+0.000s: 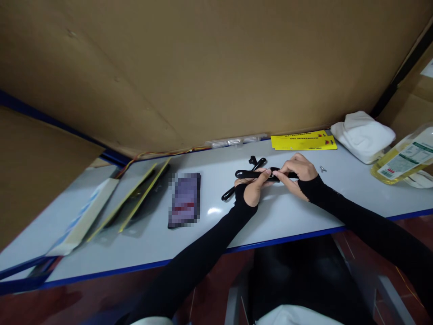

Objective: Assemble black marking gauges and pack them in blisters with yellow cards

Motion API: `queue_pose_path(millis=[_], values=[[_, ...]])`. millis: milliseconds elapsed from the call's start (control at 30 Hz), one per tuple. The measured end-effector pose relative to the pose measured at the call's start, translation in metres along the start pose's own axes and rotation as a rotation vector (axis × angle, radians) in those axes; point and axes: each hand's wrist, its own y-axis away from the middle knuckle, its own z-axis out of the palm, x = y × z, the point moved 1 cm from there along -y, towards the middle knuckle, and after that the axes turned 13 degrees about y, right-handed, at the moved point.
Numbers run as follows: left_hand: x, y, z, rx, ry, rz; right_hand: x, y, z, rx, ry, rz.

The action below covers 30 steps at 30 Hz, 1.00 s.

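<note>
Holding black tool (251,174) left of yellow-liquid bottle (406,155)

Two hands (253,193), at least two black tools (251,174), from there one silver piece (323,169) and one bottle (402,158) at three o'clock, two yellow cards (302,143) at one, two yellow-edged packs (145,194) at nine

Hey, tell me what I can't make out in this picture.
All in the head view:
- Black tool: partly covered by the left grip and right grip.
- Purple item: blurred by pixelation.
- Bottle: cut off by the right edge; its fine print is too small.
- Silver piece: too small to identify.
</note>
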Motion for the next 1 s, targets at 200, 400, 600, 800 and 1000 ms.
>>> queue_pose_path(millis=[200,400,600,800,1000], values=[[-0.002,-0.005,-0.001,0.021,0.037,-0.028,-0.001,0.001,0.007,0.036,0.151,-0.185],[-0.001,-0.005,0.001,0.012,0.032,-0.040,-0.002,0.002,0.003,0.083,0.156,-0.232],[0.000,-0.005,-0.001,-0.018,0.023,-0.060,0.007,-0.004,-0.007,0.015,0.049,-0.340],[-0.002,-0.004,-0.004,-0.050,0.011,-0.020,0.022,-0.008,0.001,-0.042,0.020,-0.478],[-0.004,-0.003,-0.003,-0.049,-0.009,-0.001,0.016,-0.007,0.002,-0.074,0.057,-0.275]])
